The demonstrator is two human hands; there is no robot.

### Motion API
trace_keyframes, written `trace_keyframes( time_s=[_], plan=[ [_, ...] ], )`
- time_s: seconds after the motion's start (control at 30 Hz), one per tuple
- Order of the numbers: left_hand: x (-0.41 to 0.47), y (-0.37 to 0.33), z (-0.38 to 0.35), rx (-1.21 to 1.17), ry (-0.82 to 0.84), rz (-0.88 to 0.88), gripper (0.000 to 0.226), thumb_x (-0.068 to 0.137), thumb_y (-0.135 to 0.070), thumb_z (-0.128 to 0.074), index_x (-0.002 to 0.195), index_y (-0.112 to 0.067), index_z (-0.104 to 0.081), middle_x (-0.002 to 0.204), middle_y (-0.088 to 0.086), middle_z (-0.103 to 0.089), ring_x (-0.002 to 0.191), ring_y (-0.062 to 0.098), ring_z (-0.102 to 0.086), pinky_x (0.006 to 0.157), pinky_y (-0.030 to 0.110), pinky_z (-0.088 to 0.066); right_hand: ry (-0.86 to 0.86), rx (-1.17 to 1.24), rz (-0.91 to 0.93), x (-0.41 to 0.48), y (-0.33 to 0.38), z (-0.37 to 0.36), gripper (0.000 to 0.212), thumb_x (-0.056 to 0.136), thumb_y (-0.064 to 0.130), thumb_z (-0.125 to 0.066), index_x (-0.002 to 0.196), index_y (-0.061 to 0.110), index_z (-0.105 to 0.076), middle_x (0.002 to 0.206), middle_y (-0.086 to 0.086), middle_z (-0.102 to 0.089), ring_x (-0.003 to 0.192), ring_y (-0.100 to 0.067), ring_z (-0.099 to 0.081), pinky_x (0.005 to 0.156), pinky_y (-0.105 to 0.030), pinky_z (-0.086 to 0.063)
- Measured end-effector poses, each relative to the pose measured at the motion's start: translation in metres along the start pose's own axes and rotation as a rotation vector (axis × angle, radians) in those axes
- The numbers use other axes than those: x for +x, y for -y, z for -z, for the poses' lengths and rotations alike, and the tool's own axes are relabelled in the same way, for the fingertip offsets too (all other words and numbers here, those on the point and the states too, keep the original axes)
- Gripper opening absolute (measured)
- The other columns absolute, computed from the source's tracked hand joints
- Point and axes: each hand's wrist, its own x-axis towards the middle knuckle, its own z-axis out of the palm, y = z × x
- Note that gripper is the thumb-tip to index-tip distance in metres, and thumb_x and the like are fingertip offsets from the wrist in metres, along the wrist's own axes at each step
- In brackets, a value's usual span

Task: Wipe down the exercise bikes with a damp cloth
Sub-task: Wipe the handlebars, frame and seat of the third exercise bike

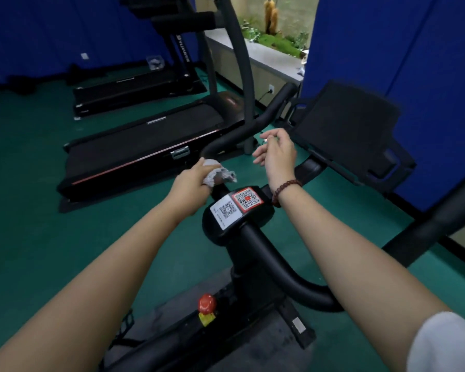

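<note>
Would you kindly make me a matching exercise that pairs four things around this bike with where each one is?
Things:
1 cloth
2 knob
3 bracelet
4 red-edged QR label

Places:
A on the wrist of the right hand
B low on the bike frame
C held by the left hand against the handlebar
D on top of the black housing

Pairs: 1-C; 2-B; 3-A; 4-D

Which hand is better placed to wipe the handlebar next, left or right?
Left. The left hand grips the grey cloth, which lies against the handlebar beside the console. The right hand holds no cloth and hovers above the bar, fingers loose.
</note>
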Motion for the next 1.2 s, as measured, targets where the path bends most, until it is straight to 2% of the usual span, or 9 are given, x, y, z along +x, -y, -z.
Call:
trace_keyframes(
  time_s=[0.07,0.13,0.2,0.3,0.6,0.73,0.87,1.1,1.2],
  plan=[
    [-0.018,-0.002,-0.006,-0.144,0.015,-0.001,0.041,0.088,-0.009,-0.052,0.124,-0.029,-0.057,0.146,0.006,-0.039,0.135,0.017,-0.035,0.099,0.027,-0.04,0.045,-0.056,0.051,-0.012,-0.001,-0.003,0.03,0.093,0.007,-0.035,0.071,0.022,-0.048,0.053,-0.001,-0.054,0.038,-0.007,-0.047,0.044,-0.019,-0.039],
    [-0.035,-0.01,-0.01,-0.271,-0.006,0.04,0.033,0.091,-0.018,-0.053,0.123,-0.026,-0.058,0.144,0.004,-0.041,0.125,0.024,-0.047,0.076,0.024,-0.049,0.094,-0.106,0.09,-0.023,0.0,-0.004,0.029,0.093,0.007,-0.035,0.073,0.023,-0.048,0.053,0.0,-0.055,0.039,-0.006,-0.048,0.047,-0.02,-0.042],
    [-0.046,-0.017,-0.009,-0.277,-0.053,0.081,0.029,0.093,-0.021,-0.05,0.12,-0.025,-0.061,0.127,0.007,-0.058,0.093,0.036,-0.062,0.045,0.02,-0.04,0.092,-0.061,0.043,-0.031,0.002,-0.004,0.028,0.092,0.007,-0.035,0.073,0.023,-0.049,0.053,-0.001,-0.055,0.041,-0.009,-0.049,0.05,-0.025,-0.044],
    [-0.057,-0.023,-0.006,-0.274,-0.142,0.09,0.016,0.091,-0.021,-0.053,0.098,-0.025,-0.066,0.084,0.005,-0.066,0.058,0.027,-0.057,0.044,0.026,-0.041,0.065,0.045,-0.076,-0.04,0.006,0.001,0.029,0.091,0.005,-0.032,0.072,0.02,-0.048,0.055,-0.005,-0.055,0.038,-0.011,-0.048,0.046,-0.024,-0.039],
    [-0.136,0.028,0.034,0.149,0.015,0.211,0.022,0.089,-0.033,-0.051,0.097,-0.017,-0.063,0.097,0.007,-0.068,0.085,0.028,-0.062,0.073,0.041,-0.053,0.325,0.002,-0.049,-0.125,0.022,-0.008,0.028,0.091,0.003,-0.036,0.073,0.019,-0.049,0.059,-0.004,-0.056,0.049,-0.013,-0.05,0.048,-0.019,-0.039],
    [-0.185,0.046,0.048,0.024,-0.068,0.262,0.021,0.088,-0.038,-0.055,0.091,-0.018,-0.06,0.086,0.006,-0.066,0.078,0.027,-0.061,0.066,0.04,-0.054,0.622,-0.147,-0.092,-0.181,0.009,-0.034,0.004,0.092,0.019,-0.051,0.094,0.022,-0.052,0.09,-0.002,-0.059,0.083,-0.017,-0.056,0.075,-0.026,-0.042],
    [-0.248,0.069,0.063,-0.055,-0.106,0.241,0.026,0.084,-0.032,-0.063,0.098,-0.01,-0.06,0.095,0.009,-0.062,0.087,0.024,-0.057,0.075,0.034,-0.044,0.987,-0.19,-0.342,-0.251,-0.001,-0.069,0.064,0.086,0.048,-0.053,0.138,0.018,-0.029,0.129,0.003,-0.047,0.117,-0.013,-0.047,0.1,-0.033,-0.038],
    [-0.378,0.147,0.084,0.125,-0.106,0.261,0.069,0.077,-0.043,-0.068,0.135,-0.015,-0.042,0.133,0.005,-0.045,0.125,0.024,-0.037,0.103,0.027,-0.025,1.178,0.114,-0.564,-0.386,-0.005,-0.136,0.01,0.091,0.015,-0.055,0.099,0.009,-0.057,0.08,0.002,-0.068,0.064,-0.005,-0.064,0.061,-0.018,-0.052],
    [-0.424,0.167,0.092,0.122,-0.119,0.272,0.089,0.068,-0.049,-0.074,0.141,-0.016,-0.033,0.142,0.001,-0.035,0.133,0.021,-0.023,0.109,0.028,-0.019,1.158,0.129,-0.625,-0.431,-0.011,-0.16,0.006,0.089,0.011,-0.057,0.092,0.008,-0.061,0.079,-0.003,-0.069,0.067,-0.011,-0.065,0.063,-0.021,-0.052]
  ],
)
